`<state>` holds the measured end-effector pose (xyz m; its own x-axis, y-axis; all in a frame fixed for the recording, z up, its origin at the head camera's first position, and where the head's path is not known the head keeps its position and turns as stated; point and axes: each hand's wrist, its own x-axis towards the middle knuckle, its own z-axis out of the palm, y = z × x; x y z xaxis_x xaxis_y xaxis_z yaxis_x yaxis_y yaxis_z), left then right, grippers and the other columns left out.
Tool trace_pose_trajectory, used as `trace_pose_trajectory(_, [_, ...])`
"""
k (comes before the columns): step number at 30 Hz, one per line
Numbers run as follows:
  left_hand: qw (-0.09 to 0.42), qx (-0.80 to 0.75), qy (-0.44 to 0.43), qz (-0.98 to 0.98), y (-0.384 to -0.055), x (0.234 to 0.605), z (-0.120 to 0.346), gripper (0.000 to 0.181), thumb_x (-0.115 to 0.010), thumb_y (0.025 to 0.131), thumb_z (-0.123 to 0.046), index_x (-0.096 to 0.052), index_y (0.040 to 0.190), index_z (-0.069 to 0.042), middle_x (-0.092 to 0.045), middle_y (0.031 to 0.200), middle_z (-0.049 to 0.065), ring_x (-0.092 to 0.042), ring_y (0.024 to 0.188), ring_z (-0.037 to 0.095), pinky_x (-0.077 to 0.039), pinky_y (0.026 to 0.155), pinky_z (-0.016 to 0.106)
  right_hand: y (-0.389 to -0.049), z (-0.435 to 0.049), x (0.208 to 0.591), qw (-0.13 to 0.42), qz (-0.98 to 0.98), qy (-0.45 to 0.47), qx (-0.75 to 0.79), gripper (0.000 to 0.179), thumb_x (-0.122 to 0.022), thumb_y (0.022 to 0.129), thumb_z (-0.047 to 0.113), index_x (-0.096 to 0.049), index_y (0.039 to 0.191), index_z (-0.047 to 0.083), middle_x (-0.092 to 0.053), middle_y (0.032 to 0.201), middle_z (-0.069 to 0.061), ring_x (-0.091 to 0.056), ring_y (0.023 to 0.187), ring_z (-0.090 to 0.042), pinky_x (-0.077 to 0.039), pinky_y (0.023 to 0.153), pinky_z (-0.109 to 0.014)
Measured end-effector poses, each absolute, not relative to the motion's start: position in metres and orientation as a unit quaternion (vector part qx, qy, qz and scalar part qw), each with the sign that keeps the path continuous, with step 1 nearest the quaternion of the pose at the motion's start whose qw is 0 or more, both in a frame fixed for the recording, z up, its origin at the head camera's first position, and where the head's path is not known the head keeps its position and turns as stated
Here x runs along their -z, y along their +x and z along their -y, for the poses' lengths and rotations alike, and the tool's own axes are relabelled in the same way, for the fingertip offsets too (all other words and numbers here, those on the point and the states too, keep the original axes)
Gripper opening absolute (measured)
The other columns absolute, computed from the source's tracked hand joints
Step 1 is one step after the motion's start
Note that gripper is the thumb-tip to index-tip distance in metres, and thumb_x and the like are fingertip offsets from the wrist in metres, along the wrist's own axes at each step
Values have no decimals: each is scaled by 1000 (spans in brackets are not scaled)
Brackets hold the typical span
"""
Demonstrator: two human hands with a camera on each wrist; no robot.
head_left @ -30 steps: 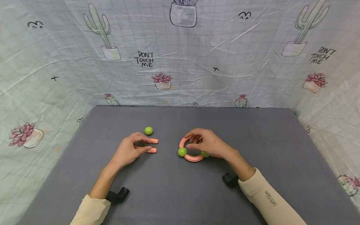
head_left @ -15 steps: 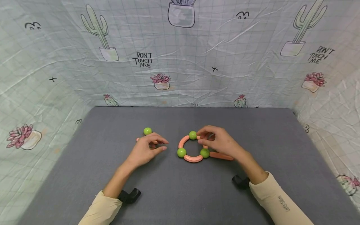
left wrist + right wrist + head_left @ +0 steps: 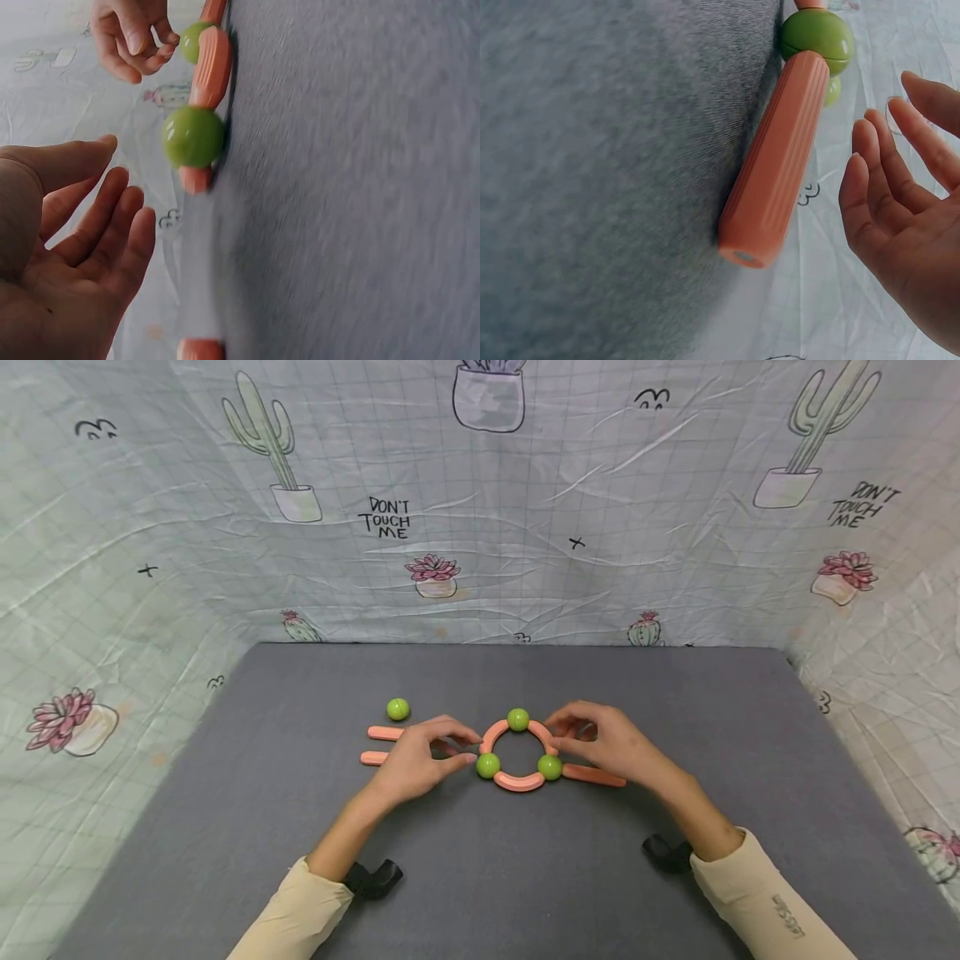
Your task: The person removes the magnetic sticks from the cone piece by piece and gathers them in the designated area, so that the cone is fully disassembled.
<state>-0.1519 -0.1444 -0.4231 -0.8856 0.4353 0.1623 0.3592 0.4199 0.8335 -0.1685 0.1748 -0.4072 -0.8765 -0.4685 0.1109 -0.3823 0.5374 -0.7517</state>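
Note:
On the grey table lies a ring of three curved orange pieces joined by green balls. Its top ball [image 3: 518, 719], left ball [image 3: 488, 766] and right ball [image 3: 550, 767] alternate with the left curved piece [image 3: 494, 735], right curved piece [image 3: 543, 737] and bottom curved piece [image 3: 519, 782]. A straight orange stick [image 3: 772, 172] extends from the right ball. My left hand [image 3: 422, 760] is beside the left ball, its fingers loosely bent around nothing in the left wrist view. My right hand [image 3: 607, 739] hovers at the ring's right side, over the stick, fingers relaxed and holding nothing.
Left of the ring lie a loose green ball [image 3: 397, 709] and two straight orange sticks, an upper stick [image 3: 384, 732] and a lower stick [image 3: 373, 758], partly behind my left hand. A cactus-print cloth [image 3: 480, 527] rises behind the grey table [image 3: 495, 877].
My left hand has moved right, away from the loose sticks to the ring's left side. My right hand has drawn back to the right from the top ball, uncovering the ring.

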Motion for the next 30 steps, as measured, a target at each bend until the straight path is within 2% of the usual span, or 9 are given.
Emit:
trace_pose_trajectory(6, [50, -491, 238, -837, -151, 427, 129, 22, -79, 93, -10, -77, 115, -9, -74, 115, 10, -71, 105, 24, -60, 92, 35, -166, -181, 411, 53, -875, -251, 410, 23, -77, 95, 15, -75, 118, 10, -73, 99, 0, -67, 91, -13, -58, 83, -32])
trace_pose_trajectory(12, [39, -506, 250, -825, -151, 428, 119, 21, -78, 94, -9, -77, 114, -6, -73, 115, 15, -69, 110, 30, -59, 95, 44, -163, -187, 412, 64, -877, -247, 406, 24, -78, 95, 21, -75, 117, 12, -73, 99, 3, -68, 92, -12, -58, 84, -31])
trace_pose_trajectory(15, [33, -511, 252, -821, -151, 431, 115, 21, -78, 93, -8, -77, 114, -6, -73, 115, 13, -69, 109, 30, -59, 95, 47, -162, -191, 414, 67, -880, -248, 400, 24, -79, 95, 22, -75, 117, 11, -73, 100, 3, -68, 93, -13, -58, 83, -30])
trace_pose_trajectory(22, [32, -492, 259, -831, -151, 431, 106, 22, -81, 91, -8, -78, 113, -9, -73, 113, 7, -70, 109, 28, -58, 98, 44, -161, -196, 418, 86, -881, -249, 392, 26, -79, 94, 18, -75, 118, 10, -73, 101, 1, -67, 92, -11, -58, 82, -30])
trace_pose_trajectory(30, [40, -462, 283, -839, -152, 431, 94, 26, -81, 90, -9, -77, 116, -8, -74, 117, 4, -72, 109, 24, -58, 98, 40, -158, -200, 421, 120, -877, -234, 403, 28, -81, 93, 26, -75, 117, 13, -73, 99, 1, -68, 89, -13, -57, 78, -28])
